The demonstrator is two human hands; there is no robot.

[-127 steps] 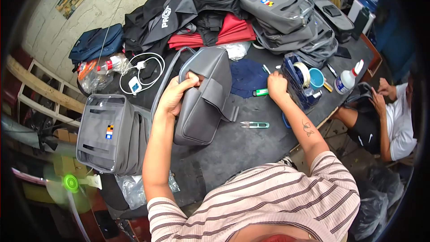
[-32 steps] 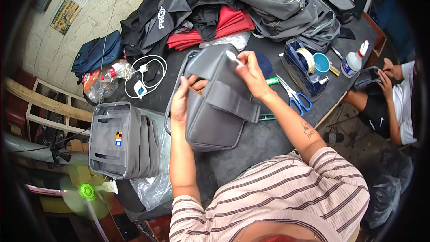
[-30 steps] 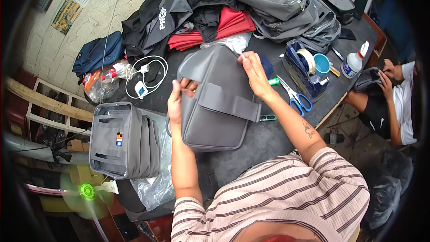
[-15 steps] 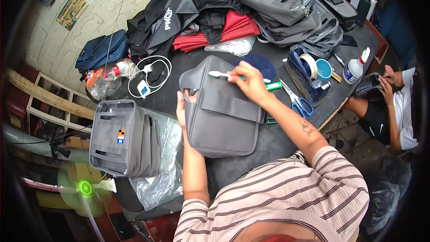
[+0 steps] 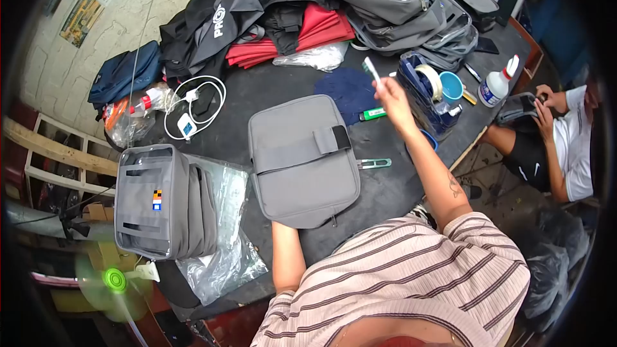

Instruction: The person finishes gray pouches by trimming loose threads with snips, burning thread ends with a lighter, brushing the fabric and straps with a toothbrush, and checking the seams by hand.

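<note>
A grey bag (image 5: pixel 305 148) with a wide strap across its face lies flat in front of me on the black table. My left forearm (image 5: pixel 287 254) runs under the bag's near edge, so my left hand and its fingers are hidden. To the bag's upper right, my right hand (image 5: pixel 393 99) grips a white toothbrush (image 5: pixel 371 72), bristle end up, clear of the bag. Below that hand, a dark blue cloth (image 5: pixel 344 90) and a green-and-white item (image 5: pixel 373 114) rest on the table. A green clip-like tool (image 5: pixel 375 163) lies against the bag's right side.
Stacked grey bags (image 5: pixel 164 199) stand at left on clear plastic (image 5: pixel 234 244). More grey bags (image 5: pixel 385 6) and red fabric (image 5: pixel 295 40) fill the back. A tape holder (image 5: pixel 418 99) and white bottle (image 5: pixel 498 83) stand at right. Another person (image 5: pixel 572 148) sits beyond; a fan (image 5: pixel 114 279) spins at lower left.
The bag has gone from raised and tilted to lying flat. My right hand has moved away from it, lifting the toothbrush to the right. My left hand has passed out of sight beneath the bag.
</note>
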